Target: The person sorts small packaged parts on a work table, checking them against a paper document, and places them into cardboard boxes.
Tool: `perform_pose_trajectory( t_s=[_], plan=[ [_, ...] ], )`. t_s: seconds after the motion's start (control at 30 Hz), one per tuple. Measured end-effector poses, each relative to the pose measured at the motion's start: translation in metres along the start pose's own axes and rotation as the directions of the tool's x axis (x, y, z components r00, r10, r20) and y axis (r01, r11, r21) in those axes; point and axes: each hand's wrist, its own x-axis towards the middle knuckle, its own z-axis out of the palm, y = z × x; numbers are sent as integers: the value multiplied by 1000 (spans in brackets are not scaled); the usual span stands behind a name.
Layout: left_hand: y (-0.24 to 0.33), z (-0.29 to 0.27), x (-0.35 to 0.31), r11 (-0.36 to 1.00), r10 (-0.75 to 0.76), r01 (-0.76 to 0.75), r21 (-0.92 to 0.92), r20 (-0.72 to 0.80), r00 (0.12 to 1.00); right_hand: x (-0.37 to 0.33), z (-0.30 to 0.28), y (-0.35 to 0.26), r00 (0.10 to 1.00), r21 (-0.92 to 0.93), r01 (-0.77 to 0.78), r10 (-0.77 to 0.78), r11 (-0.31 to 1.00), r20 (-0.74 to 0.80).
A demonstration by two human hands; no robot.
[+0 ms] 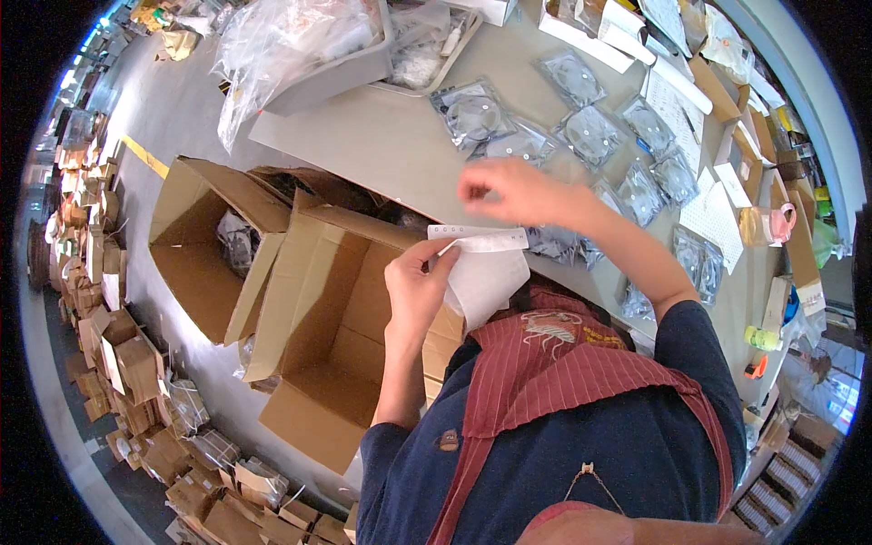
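My left hand [423, 280] is closed, pinching the upper edge of a white label sheet [489, 280] between thumb and fingers. A strip along the sheet's top is folded over and carries small printed marks. Just above and beyond the sheet, my right hand [516, 192] hovers over the table edge, slightly blurred. Its fingers are curled together, and whatever they may pinch is too small to make out. Several clear bags with coiled dark cables [589, 134] lie flat on the grey table beyond and to the right of my right hand.
Left of me stand two open cardboard boxes, the nearer box [341, 313] and a farther box [204, 245] with bagged items inside. Plastic-filled grey bins [331, 77] sit at the table's far left. Papers [713, 218], a pen and small cartons line the right side.
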Motion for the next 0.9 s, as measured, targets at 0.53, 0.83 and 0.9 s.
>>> perform_pose_trajectory(
  t_s=[0.53,0.83,0.9],
  plan=[
    [-1,13,16,975,-95,117,-190,123,988,-21,19,-11,948,-172,257,-282,951,-144],
    [-30,3,26,758,-279,300,-580,128,952,53,-22,65,997,405,-79,70,911,36],
    [-26,3,26,739,-302,321,-592,134,944,83,-38,103,957,384,-289,255,877,140]
  ],
)
